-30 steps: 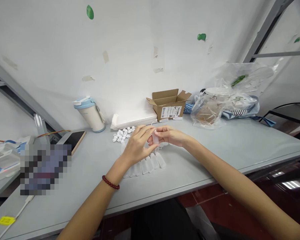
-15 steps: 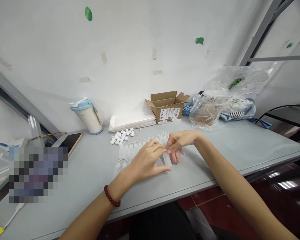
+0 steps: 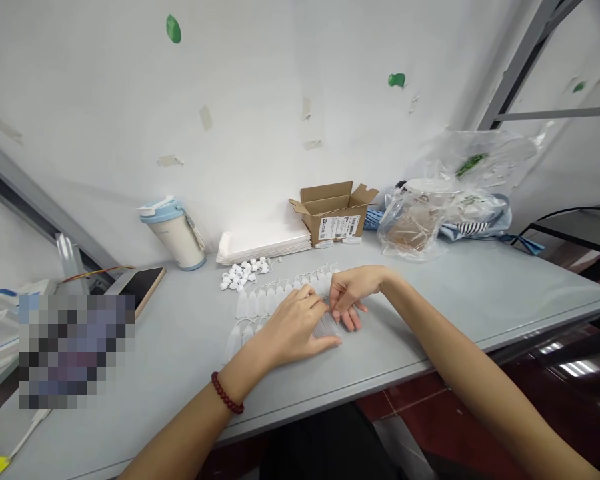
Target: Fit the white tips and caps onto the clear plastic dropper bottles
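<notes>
Reaches in from the lower left with a bare left forearm [image 3: 195, 413] and from the lower right with a bare right forearm [image 3: 460, 357]. Holds the left hand [image 3: 290, 327] low, back upward, with left fingers [image 3: 310, 303] bent and left thumb [image 3: 325, 343] stretched rightward. Bends the right wrist [image 3: 385, 278] — drooping the right hand [image 3: 357, 285] just beside the left, with right fingers [image 3: 351, 320] pointing downward.
</notes>
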